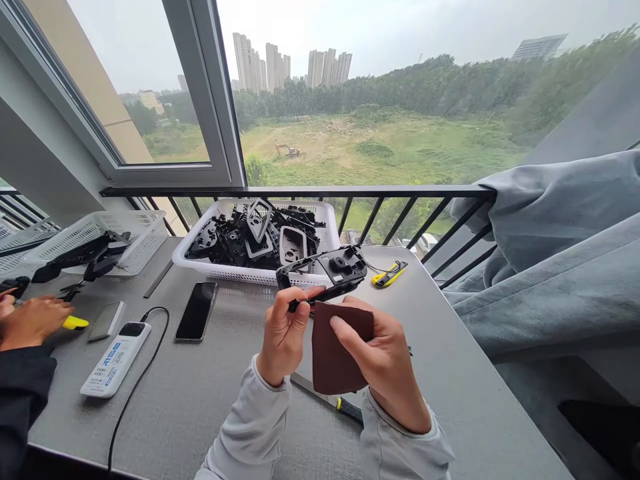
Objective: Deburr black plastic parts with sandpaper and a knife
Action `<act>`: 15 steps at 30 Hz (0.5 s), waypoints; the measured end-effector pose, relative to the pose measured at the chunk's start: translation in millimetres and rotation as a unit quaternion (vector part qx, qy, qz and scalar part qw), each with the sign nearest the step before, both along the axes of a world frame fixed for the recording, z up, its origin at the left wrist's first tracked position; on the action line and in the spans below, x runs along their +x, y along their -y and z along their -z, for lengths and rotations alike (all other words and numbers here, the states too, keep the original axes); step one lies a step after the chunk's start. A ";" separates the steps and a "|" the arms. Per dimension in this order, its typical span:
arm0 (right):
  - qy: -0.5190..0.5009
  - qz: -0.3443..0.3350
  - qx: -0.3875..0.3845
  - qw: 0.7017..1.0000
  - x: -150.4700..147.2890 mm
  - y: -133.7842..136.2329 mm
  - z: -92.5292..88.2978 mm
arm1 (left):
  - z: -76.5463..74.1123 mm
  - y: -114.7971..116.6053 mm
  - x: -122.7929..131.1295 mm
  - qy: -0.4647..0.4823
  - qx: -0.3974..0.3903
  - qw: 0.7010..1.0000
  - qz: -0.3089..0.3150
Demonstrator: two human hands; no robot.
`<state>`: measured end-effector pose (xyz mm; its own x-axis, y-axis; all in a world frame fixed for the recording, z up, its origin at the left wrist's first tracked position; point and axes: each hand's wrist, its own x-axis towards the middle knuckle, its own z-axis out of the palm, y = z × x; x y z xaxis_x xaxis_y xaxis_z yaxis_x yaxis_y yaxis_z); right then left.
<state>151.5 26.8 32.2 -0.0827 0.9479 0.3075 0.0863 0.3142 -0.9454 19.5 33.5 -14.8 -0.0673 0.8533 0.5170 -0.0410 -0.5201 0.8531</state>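
Note:
My left hand (286, 333) pinches one end of a black plastic frame part (340, 270), which has a round boss and an open window. It is held up above the table, in front of the basket. My right hand (385, 353) grips a brown sheet of sandpaper (340, 353), thumb on its face. The sheet's top edge is close to the underside of the part; I cannot tell whether they touch. Beneath my hands lies a tool with a black and yellow handle (350, 410) and a flat metal blade, partly covered by the sandpaper.
A white basket (240, 273) heaped with black plastic parts stands by the railing. On the table are a yellow cutter (389, 275), a phone (197, 312) and a corded power bank (116, 360). At left, a co-worker's hand (37, 320) works near another white basket (145, 247).

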 end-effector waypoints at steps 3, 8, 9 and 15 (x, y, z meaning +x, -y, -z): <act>0.020 -0.011 0.004 1.000 -0.1 -2.0 0.3 | 1.0 -0.6 0.3 -0.011 -0.002 1.000 -0.007; 0.011 0.022 -0.019 1.000 -0.3 -1.7 1.5 | 0.9 -1.1 0.0 -0.002 -0.009 1.000 -0.010; 0.014 0.015 -0.014 1.000 -0.6 -1.3 1.4 | 0.9 -0.9 0.0 -0.003 -0.011 1.000 -0.008; 0.012 0.012 -0.026 1.000 1.2 -2.3 0.9 | -2.0 -0.1 1.5 0.050 -0.032 0.998 0.009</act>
